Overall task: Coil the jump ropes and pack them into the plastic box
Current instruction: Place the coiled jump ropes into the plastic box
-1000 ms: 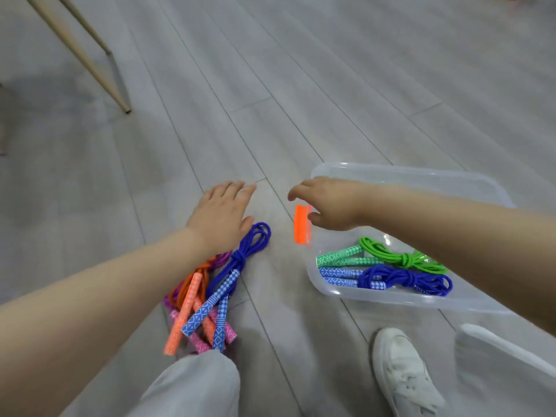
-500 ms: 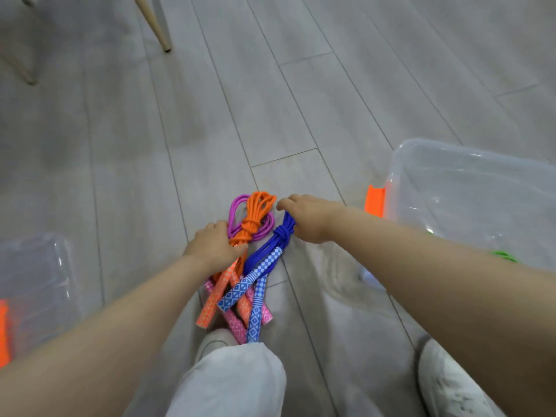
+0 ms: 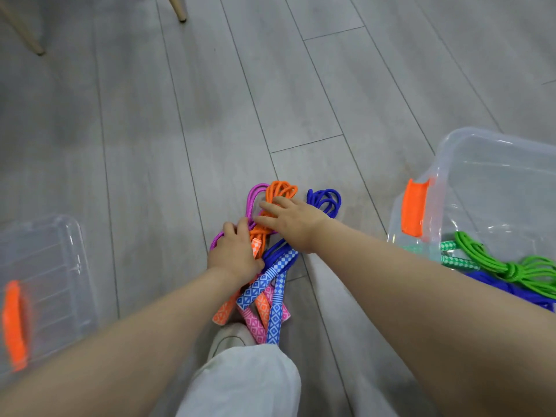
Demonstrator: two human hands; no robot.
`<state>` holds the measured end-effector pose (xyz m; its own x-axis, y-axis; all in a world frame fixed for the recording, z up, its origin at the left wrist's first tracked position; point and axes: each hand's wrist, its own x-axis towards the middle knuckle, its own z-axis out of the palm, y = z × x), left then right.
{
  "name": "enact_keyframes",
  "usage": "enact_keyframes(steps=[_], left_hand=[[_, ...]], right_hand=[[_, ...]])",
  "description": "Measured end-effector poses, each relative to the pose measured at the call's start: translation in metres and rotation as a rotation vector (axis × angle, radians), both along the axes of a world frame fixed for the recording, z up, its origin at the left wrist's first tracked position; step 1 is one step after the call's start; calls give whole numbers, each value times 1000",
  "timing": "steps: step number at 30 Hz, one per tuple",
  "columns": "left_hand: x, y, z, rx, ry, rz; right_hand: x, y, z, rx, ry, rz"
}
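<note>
Three coiled jump ropes lie bunched on the floor: an orange jump rope [image 3: 281, 189], a purple jump rope [image 3: 255, 196] with pink handles, and a blue jump rope [image 3: 326, 200] with checked handles. My left hand [image 3: 234, 254] grips the bundle where the orange rope meets its handles. My right hand [image 3: 290, 221] lies over the orange coil with its fingers stretched out, touching it. The clear plastic box [image 3: 493, 164] with an orange latch stands at the right. In it lie a green jump rope [image 3: 511, 266] and another blue jump rope [image 3: 508, 291].
The box's clear lid [image 3: 45, 281] with an orange latch lies on the floor at the left. Two wooden furniture legs [image 3: 177, 9] stand at the top left. My white shoe [image 3: 228, 338] and trouser knee [image 3: 240, 383] are just below the rope handles.
My right hand has moved from the blue rope's coil onto the orange coil, leaving the blue coil uncovered at the right. My left hand has stayed on the bundle.
</note>
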<state>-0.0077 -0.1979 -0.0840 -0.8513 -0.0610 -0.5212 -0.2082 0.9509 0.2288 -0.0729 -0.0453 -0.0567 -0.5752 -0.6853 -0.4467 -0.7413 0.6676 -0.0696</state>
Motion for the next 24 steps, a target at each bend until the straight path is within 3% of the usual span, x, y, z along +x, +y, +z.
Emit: enact_keyframes(steps=[5, 12, 19, 24], left_hand=[[3, -3, -4, 15, 69, -22], [10, 1, -2, -38, 162, -230], [0, 3, 32, -75, 290, -358], [-16, 13, 80, 373, 72, -256]], right_hand=[[1, -8, -5, 35, 180, 27], [10, -4, -6, 120, 181, -10], [11, 23, 38, 69, 375, 78], [14, 55, 85, 4, 518, 75]])
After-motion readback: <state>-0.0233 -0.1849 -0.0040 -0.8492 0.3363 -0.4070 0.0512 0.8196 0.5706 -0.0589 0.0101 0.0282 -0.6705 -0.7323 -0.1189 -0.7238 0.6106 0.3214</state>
